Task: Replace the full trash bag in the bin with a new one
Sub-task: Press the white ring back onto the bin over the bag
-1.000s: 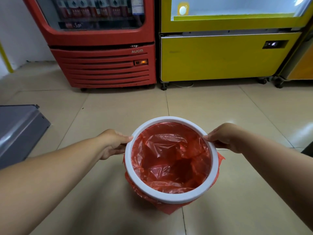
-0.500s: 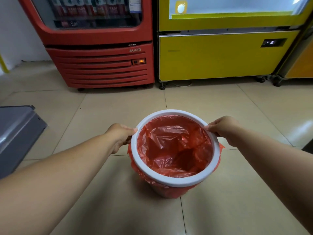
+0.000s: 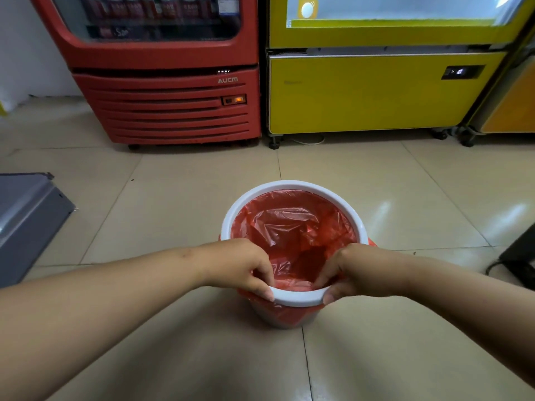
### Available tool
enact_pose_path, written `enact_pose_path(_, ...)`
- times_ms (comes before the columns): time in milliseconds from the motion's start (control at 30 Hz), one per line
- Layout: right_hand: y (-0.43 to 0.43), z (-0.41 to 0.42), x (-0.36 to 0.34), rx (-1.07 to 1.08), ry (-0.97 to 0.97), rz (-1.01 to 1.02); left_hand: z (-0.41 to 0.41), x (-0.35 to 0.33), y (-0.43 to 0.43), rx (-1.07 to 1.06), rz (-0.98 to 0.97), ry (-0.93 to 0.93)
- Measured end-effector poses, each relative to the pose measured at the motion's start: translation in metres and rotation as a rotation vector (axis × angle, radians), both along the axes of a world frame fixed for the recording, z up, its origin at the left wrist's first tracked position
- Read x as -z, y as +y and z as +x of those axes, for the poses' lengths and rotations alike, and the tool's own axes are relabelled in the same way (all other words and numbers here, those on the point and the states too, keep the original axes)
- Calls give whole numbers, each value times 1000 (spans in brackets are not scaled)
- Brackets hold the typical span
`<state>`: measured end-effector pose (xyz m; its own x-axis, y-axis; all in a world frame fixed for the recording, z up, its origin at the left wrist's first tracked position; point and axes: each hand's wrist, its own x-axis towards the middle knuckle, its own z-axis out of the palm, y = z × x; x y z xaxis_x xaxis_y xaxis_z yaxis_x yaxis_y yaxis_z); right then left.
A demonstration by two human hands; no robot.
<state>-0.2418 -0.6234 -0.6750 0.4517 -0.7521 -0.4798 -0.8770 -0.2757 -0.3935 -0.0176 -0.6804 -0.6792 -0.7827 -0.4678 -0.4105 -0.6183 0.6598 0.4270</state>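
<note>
A small round bin with a white rim ring [image 3: 292,187] stands on the tiled floor in the middle of the view. A red plastic bag [image 3: 292,227] lines it and its edge hangs out under the ring. My left hand [image 3: 243,263] grips the near left part of the ring, thumb over the outside and fingers curled inside. My right hand [image 3: 351,269] grips the near right part the same way. The bag looks empty inside.
A red drinks cooler [image 3: 173,82] and a yellow cabinet on castors [image 3: 376,91] stand side by side behind the bin. A grey metal box [image 3: 26,215] lies at the left. A dark object with a cable [image 3: 518,256] sits at the right edge.
Both hands moved from the left and right sides of the ring round to its near edge. The bin now sits farther from me in the view.
</note>
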Motion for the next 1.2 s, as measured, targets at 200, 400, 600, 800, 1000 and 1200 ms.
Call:
enact_pose_path(200, -8, 5, 4, 69, 8, 112, -6, 7, -7, -11, 93, -39)
enact_pose_path(400, -14, 10, 2, 35, 85, 160, -10, 10, -12, -21, 134, -53)
enact_pose_path(600, -17, 10, -1, 15, 90, 209, -10, 11, -14, -13, 152, -61)
enact_pose_path(800, -59, -13, -12, 411, -161, -189, -11, 0, -44, -295, 29, 173)
enact_pose_path(1000, -109, -46, 21, 904, -41, -236, -6, 20, -100, -1011, -180, 229)
enact_pose_path(1200, -119, -56, 30, 1094, -385, -15, -4, 29, -111, -1198, 264, 430)
